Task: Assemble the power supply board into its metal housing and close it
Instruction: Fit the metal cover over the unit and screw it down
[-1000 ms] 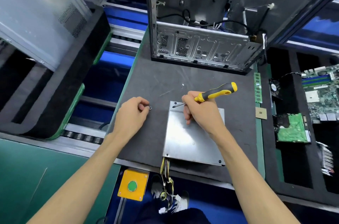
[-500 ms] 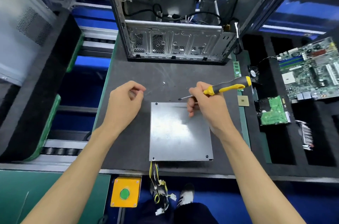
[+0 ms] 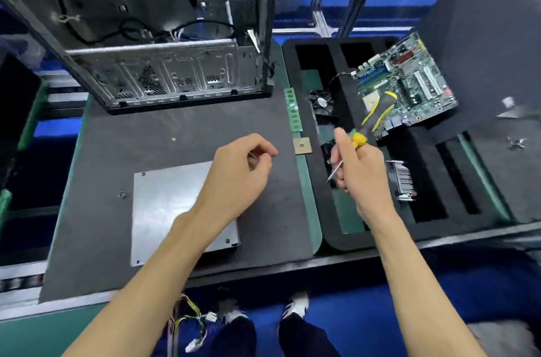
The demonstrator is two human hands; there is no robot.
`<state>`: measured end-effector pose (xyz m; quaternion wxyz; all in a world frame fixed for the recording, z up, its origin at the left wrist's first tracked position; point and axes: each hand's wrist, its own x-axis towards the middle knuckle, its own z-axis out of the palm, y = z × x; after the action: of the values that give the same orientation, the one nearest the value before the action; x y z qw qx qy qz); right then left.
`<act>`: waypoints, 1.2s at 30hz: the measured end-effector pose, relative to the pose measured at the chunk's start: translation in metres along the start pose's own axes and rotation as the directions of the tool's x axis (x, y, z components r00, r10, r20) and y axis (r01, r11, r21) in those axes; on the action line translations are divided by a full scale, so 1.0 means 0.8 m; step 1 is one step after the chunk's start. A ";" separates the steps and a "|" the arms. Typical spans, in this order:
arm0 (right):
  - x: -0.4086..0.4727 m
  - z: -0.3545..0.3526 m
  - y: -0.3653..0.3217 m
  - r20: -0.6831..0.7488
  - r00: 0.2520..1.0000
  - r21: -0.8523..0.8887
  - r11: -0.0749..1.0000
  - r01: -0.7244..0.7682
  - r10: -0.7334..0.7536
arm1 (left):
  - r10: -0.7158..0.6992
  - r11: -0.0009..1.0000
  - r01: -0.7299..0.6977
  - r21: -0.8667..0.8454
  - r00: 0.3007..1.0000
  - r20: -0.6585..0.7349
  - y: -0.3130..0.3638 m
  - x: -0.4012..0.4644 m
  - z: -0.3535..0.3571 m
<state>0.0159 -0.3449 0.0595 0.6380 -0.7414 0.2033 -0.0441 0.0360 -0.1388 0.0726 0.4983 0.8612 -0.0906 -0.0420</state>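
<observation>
The closed silver metal housing [image 3: 169,204] of the power supply lies flat on the dark mat, its cables [image 3: 190,324] hanging over the front edge. My left hand [image 3: 243,175] hovers over the housing's right edge, fingers curled, thumb and forefinger pinching what looks like a small screw. My right hand [image 3: 358,172] grips a yellow-and-black screwdriver [image 3: 377,115] over the black foam tray, the tip pointing down and left. A loose screw [image 3: 121,195] lies on the mat left of the housing.
An open computer case [image 3: 164,75] stands at the back of the mat. A RAM stick [image 3: 293,109] and a CPU chip [image 3: 301,146] lie along the green strip. The foam tray [image 3: 336,228] holds a motherboard [image 3: 409,84], a fan and a finned card [image 3: 402,181].
Both hands have moved right, away from the housing's far edge. The right hand has carried the screwdriver out over the foam tray. The view has swung to the right.
</observation>
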 end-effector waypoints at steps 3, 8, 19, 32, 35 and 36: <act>0.003 -0.049 0.016 0.013 1.000 0.000 1.000 0.014 -0.014 | -0.004 0.999 0.000 0.049 0.997 0.082 0.015 -0.002 0.059; 0.011 -0.113 0.045 0.010 0.998 -0.001 0.998 0.064 -0.064 | -0.170 0.975 0.140 0.171 0.969 0.178 0.011 0.012 0.133; 0.032 -0.161 0.101 0.068 0.996 0.022 0.998 -0.059 0.058 | 0.045 0.576 -0.432 0.694 0.864 0.501 -0.002 0.048 0.264; 0.064 -0.178 0.114 0.131 0.990 -0.054 0.998 -0.042 0.048 | -0.268 0.291 -0.562 0.774 0.729 0.630 -0.028 0.068 0.344; 0.069 -0.178 0.113 0.143 0.988 -0.026 0.998 -0.057 0.061 | -0.279 0.326 -0.540 0.776 0.729 0.624 -0.020 0.066 0.337; 0.070 -0.179 0.113 0.144 0.987 0.005 0.997 -0.071 0.069 | -0.276 0.387 -0.495 0.778 0.743 0.609 -0.013 0.066 0.330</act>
<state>-0.0013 -0.5074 -0.0120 0.6559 -0.7318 0.1826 0.0308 0.0456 -0.3688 -0.0676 -0.1254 0.9026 -0.3287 -0.2483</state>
